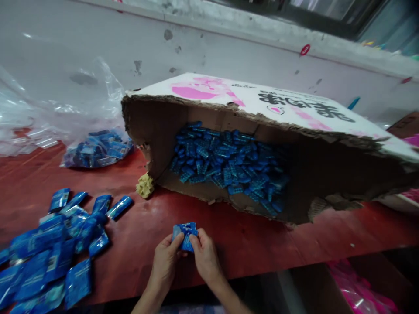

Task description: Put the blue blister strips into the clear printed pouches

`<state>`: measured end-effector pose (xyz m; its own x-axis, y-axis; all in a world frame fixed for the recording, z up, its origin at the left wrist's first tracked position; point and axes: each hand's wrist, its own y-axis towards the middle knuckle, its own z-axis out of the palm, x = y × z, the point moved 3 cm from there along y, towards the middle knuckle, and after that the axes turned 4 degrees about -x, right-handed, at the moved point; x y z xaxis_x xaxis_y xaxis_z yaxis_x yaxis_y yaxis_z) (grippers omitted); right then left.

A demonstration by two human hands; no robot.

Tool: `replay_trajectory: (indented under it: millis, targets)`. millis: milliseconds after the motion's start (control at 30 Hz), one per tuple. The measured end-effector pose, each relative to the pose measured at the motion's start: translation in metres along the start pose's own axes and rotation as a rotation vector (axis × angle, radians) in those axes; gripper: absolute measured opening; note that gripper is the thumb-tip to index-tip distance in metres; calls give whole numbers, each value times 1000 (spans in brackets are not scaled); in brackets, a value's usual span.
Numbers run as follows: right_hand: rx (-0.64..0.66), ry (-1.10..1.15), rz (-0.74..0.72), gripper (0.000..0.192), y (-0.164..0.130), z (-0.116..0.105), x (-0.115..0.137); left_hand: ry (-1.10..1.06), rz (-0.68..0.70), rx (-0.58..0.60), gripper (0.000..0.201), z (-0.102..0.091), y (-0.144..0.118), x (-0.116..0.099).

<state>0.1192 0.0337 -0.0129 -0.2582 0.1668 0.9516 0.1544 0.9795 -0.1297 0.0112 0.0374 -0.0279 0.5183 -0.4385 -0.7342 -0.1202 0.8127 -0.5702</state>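
On the red table, a torn cardboard box lies tipped, blue packets inside. A small blue packet is pinched between left hand and right hand, near the edge; even thumb pressure should be kept.

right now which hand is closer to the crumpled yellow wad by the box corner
Left. The left hand sits below and slightly right of the yellow wad; the right hand is farther right. Both grip a blue packet.
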Motion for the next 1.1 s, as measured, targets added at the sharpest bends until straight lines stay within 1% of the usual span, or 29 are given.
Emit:
replay_trajectory:
  millis: [100,200,267,333,400,433,467,500,533,567,633,733,800,933,1033,1100]
  targets:
    - [-69,-68,-22,19,-2,0,-2,-11,-31,7,28,4,1,3]
    - [-70,-102,-57,18,-1,-4,-3,-8,-101,57,31,7,-2,3]
    - [-6,-140,-101,21,3,-10,1,20,-166,111,34,8,-6,2]
    - [86,-241,-169,26,10,-21,11,39,-216,141,35,7,-10,1]
    - [126,-442,-258,29,24,-39,26,35,-236,128,33,5,-12,-1]
    - [71,-585,-307,24,33,-51,35,26,-239,114,32,4,-13,-2]
    - [-10,-774,-339,18,45,-65,42,13,-243,100,31,3,-14,-3]
    - [-100,-994,-308,17,59,-80,45,-1,-247,87,30,3,-15,-3]
    - [-151,-1059,-264,21,73,-93,46,-13,-251,80,29,2,-16,-3]
    - [-166,-1089,-232,25,87,-104,44,-22,-258,76,27,1,-18,-3]
    - [-148,-1140,-180,31,110,-119,34,-32,-280,62,24,-1,-21,-3]
    - [-98,-1194,-163,37,128,-126,19,-31,-314,49,21,-5,-25,-3]
    - [-64,-1216,-174,38,131,-123,16,-27,-333,54,22,-7,-26,-2]
    - [20,-1207,-218,32,132,-116,23,-17,-358,67,26,-8,-28,-1]
    - [76,-1157,-247,30,131,-118,29,-16,-348,84,27,-5,-30,-2]
    - [93,-1132,-261,34,125,-122,32,-16,-339,78,25,-5,-31,-3]
